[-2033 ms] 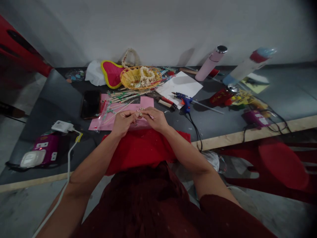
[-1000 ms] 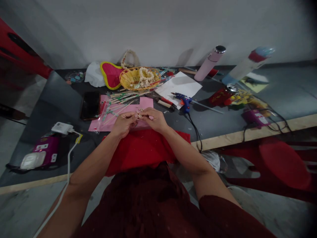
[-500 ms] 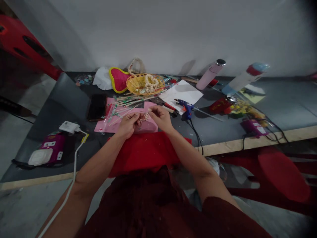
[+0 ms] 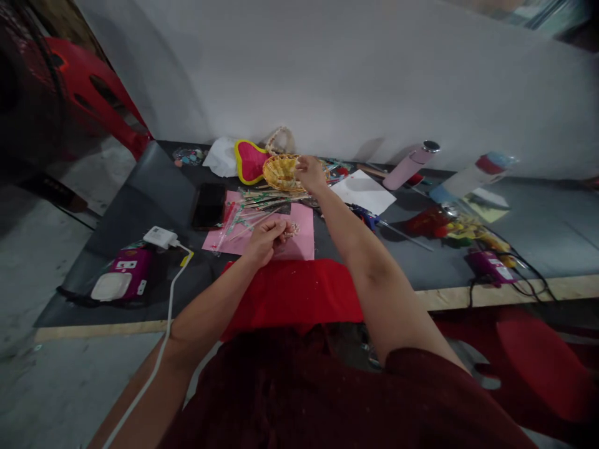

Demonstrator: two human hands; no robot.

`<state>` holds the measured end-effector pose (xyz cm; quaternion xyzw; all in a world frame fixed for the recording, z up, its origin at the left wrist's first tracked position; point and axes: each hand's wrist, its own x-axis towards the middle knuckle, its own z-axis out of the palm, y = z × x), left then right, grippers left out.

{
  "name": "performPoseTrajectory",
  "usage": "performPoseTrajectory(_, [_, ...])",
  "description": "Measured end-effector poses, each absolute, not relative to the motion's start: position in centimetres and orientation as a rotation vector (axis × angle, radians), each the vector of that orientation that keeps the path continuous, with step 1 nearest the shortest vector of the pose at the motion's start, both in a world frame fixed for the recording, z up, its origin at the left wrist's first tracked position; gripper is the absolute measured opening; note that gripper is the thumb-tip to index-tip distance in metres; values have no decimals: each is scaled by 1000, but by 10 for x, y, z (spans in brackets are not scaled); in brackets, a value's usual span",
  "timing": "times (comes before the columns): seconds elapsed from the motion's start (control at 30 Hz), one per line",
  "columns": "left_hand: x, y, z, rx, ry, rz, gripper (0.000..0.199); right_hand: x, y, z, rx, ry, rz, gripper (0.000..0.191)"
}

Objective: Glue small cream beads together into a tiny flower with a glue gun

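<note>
Above the pink sheet [image 4: 303,247], my left hand [image 4: 269,240] is closed in a pinch on a small cluster of pale beads [image 4: 293,230]. My right hand [image 4: 310,173] reaches over the yellow wicker basket [image 4: 276,176], its fingers closed together near the rim; what they hold, if anything, is too small to name. Thin sticks [image 4: 266,198] lie in a heap between the basket and the pink sheet. A red cloth [image 4: 299,290] covers the near table edge and my lap.
A black phone [image 4: 209,206] lies left of the sheet. Farther left are a purple power strip [image 4: 135,271] and a white charger [image 4: 160,237] with its cable. Rightward are a blue glue gun [image 4: 365,216], white paper [image 4: 365,192] and a pink bottle [image 4: 412,165].
My right hand has left the beads beside my left hand and moved forward to the basket. My left hand still pinches the bead cluster. The view has shifted, moving the table rightward.
</note>
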<state>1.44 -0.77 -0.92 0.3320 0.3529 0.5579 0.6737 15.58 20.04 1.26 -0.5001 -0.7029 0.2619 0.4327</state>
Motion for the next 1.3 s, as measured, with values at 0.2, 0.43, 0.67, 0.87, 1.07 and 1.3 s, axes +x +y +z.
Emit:
performPoseTrajectory(0.2, [13,-7,-7,662,765,1285,24,162,183,18,-1302,-1593,830,26])
performPoseTrajectory(0.43, [4,-2,-3,595,765,1393,18,183,135,36,-1239,-1667,863,14])
performPoseTrajectory(0.67, [-15,11,-1,503,771,1532,29,195,69,26,-1118,-1912,913,17])
performPoseTrajectory(0.87, [-16,8,2,817,881,1606,15,196,37,-12,-1179,-2193,445,30])
performPoseTrajectory(1.07, [-11,3,-6,1541,1257,1372,17,198,31,-35,-1277,-2348,304,43])
performPoseTrajectory(1.3, [-5,5,-18,2160,1299,963,28,197,33,-28,-1158,-2330,350,37])
